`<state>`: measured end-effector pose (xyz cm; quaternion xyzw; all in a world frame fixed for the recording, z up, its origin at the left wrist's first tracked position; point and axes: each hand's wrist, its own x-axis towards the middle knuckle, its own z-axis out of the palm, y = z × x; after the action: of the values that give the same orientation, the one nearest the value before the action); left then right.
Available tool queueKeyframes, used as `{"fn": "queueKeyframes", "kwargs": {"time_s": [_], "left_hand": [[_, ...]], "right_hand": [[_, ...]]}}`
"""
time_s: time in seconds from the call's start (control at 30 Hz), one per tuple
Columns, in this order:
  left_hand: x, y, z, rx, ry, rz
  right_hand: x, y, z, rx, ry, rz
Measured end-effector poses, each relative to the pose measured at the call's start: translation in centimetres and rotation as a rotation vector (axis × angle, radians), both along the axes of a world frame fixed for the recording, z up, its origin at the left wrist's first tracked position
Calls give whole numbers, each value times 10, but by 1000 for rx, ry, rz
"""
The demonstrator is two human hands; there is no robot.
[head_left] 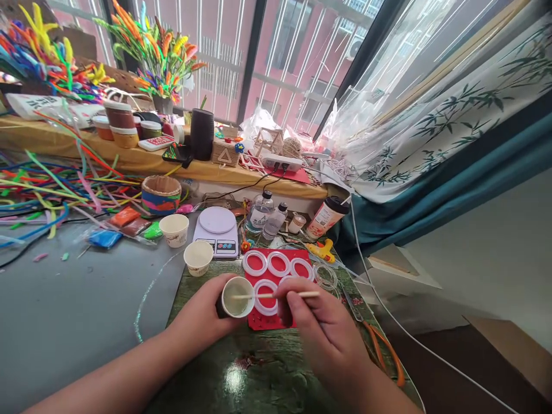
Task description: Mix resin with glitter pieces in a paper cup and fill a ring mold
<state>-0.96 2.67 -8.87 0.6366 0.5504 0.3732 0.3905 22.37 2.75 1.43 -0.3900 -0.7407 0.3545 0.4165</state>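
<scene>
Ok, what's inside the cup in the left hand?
A pale, cloudy liquid sits in the cup that the left hand holds, and the stick in the right hand reaches inside. The cup's bottom can't be made out under the liquid.

Your left hand (210,307) is bare, and so is your left forearm (144,359), a long, smooth shape that narrows toward the hand. Your right hand (325,328) is also bare, rounded across its back, with a shorter stretch of uncovered right forearm (379,385) behind it.
</scene>
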Motion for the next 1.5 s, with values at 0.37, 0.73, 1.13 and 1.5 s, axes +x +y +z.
{"fn": "queueKeyframes", "kwargs": {"time_s": [0.37,0.73,1.13,1.5], "left_hand": [[-1,3,-3,-17,-63,43],[-5,3,5,-13,-66,-22],[-6,5,2,-15,-57,-69],[-9,9,8,-24,18,-85]], "right_hand": [[-12,9,25,269,-250,20],[-20,10,44,143,-340,15],[-25,6,53,113,-330,17],[-24,5,47,80,-266,5]]}}
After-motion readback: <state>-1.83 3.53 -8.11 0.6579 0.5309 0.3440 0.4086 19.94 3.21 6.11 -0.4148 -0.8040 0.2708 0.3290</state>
